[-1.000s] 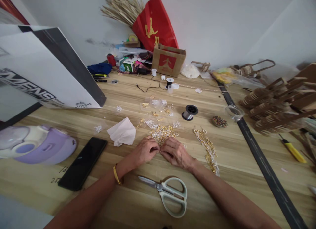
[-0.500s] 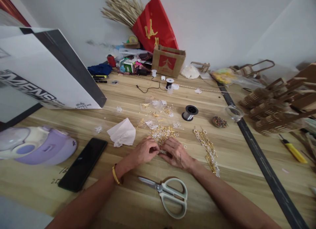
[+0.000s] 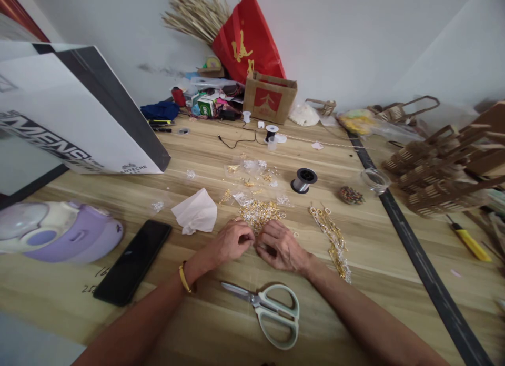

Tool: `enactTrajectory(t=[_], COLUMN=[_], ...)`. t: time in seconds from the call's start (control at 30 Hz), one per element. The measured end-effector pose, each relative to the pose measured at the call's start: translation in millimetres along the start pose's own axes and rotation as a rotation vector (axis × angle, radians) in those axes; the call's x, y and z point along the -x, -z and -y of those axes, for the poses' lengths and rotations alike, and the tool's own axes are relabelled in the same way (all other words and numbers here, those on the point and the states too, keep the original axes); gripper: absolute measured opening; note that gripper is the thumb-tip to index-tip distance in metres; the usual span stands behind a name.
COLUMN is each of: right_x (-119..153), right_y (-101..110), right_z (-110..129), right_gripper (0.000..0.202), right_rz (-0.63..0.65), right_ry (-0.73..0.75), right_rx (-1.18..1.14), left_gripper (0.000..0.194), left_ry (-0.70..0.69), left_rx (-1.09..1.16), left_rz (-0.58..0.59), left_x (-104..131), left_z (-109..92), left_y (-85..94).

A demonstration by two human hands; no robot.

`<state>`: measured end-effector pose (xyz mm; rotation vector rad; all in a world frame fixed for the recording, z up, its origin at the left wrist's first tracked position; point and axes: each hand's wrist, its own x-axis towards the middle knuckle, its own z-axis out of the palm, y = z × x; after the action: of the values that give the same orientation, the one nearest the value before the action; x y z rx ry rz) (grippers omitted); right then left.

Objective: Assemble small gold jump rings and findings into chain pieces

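Note:
My left hand (image 3: 235,240) is closed in a pinch at the near edge of a pile of gold and silver beads (image 3: 258,212). Close beside it, my right hand (image 3: 281,245) has its fingers curled in, thumb tucked under. Whatever lies between the fingertips of either hand is too small to make out. Scissors with pale handles (image 3: 278,316) lie just below the hands, blades pointing left. To the right, beaded strands in gold and silver (image 3: 333,240) rest on the wooden table (image 3: 379,297). Small clear bags of findings (image 3: 252,169) are spread beyond the pile.
A spool of wire (image 3: 303,180) and a bag of dark beads (image 3: 351,194) stand farther right. On the left are a crumpled tissue (image 3: 195,212), a black phone (image 3: 133,262), a purple bottle (image 3: 74,234) and a large white box (image 3: 87,113). Woven baskets (image 3: 437,171) crowd the right side.
My right hand's fingers have drawn in more tightly, and the fingertips of both hands have come slightly apart. Objects on the table stay where they were.

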<state>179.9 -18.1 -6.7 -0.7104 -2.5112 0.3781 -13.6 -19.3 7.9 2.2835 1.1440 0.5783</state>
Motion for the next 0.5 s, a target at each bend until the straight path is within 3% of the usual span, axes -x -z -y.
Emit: enactTrajectory(t=[0.5], right_x=[3.2], right_y=[-0.5], right_z=[-2.7], right_gripper=[0.017], right_rz=[-0.080], right_ry=[0.004], right_rx=[0.030], left_gripper=[0.014], left_ry=[-0.022], left_rx=[-0.052], left_rz=[0.019], left_x=[-0.3], left_z=[-1.3], left_y=[-1.6])
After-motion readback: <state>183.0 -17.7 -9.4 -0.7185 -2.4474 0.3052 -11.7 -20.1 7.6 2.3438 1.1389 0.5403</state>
